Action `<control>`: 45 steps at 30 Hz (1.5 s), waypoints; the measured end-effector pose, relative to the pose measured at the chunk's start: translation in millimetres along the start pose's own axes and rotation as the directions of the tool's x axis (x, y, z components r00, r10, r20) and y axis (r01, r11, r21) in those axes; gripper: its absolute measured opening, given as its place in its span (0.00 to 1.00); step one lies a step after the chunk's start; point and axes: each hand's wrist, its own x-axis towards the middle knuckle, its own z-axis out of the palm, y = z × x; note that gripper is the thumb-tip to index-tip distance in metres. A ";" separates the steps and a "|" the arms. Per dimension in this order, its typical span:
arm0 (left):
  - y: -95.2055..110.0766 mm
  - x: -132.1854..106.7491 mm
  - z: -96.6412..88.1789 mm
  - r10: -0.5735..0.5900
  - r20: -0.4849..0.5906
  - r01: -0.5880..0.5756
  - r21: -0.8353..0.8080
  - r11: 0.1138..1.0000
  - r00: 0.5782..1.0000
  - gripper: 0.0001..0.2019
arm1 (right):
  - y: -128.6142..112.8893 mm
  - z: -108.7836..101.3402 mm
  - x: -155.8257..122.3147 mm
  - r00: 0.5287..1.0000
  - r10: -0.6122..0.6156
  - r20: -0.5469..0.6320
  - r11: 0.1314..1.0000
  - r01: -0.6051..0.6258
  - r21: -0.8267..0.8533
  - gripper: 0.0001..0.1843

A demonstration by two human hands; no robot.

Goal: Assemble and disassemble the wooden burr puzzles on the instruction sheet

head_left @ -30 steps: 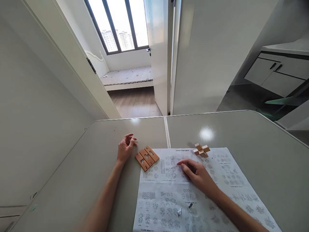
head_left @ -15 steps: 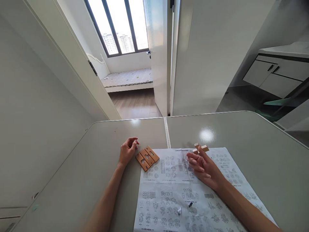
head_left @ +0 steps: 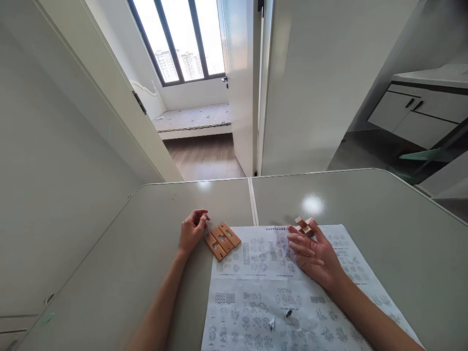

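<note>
On the table at the left rests my left hand [head_left: 193, 231], its fingers loosely curled in and no object showing in them. Just to its right, three flat wooden pieces [head_left: 222, 242] lie side by side, with cut-out slots and numbers on them; they overlap the corner of a printed sheet [head_left: 248, 287]. My right hand [head_left: 313, 253] is over the upper right of the sheet. Between its thumb and index finger sits a small interlocking wooden block puzzle [head_left: 304, 226] of crossed pale bars. The fingers hide part of the puzzle.
The sheet carries rows of small diagrams, and a small dark scrap [head_left: 288, 313] and a white scrap [head_left: 271, 323] lie on it. A seam [head_left: 253, 200] runs across the grey table [head_left: 175, 204]. Beyond its far edge are a doorway and a bed [head_left: 197, 117].
My right thumb and fingers have shifted slightly right and come around the wooden puzzle, which has turned a little. My left hand has stayed about where it was.
</note>
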 end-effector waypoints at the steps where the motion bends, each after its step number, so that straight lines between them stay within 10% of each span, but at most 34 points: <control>1: -0.4 0.0 0.2 0.000 -0.001 0.000 0.001 1.000 1.000 0.15 | -0.2 0.9 -0.3 1.000 -0.010 -0.012 1.000 0.010 -0.006 0.26; 45: 2.9 -1.1 1.4 0.002 0.006 -0.002 0.035 0.999 1.000 0.14 | 1.2 8.0 -0.9 0.995 -0.064 -0.077 0.998 0.063 -0.018 0.25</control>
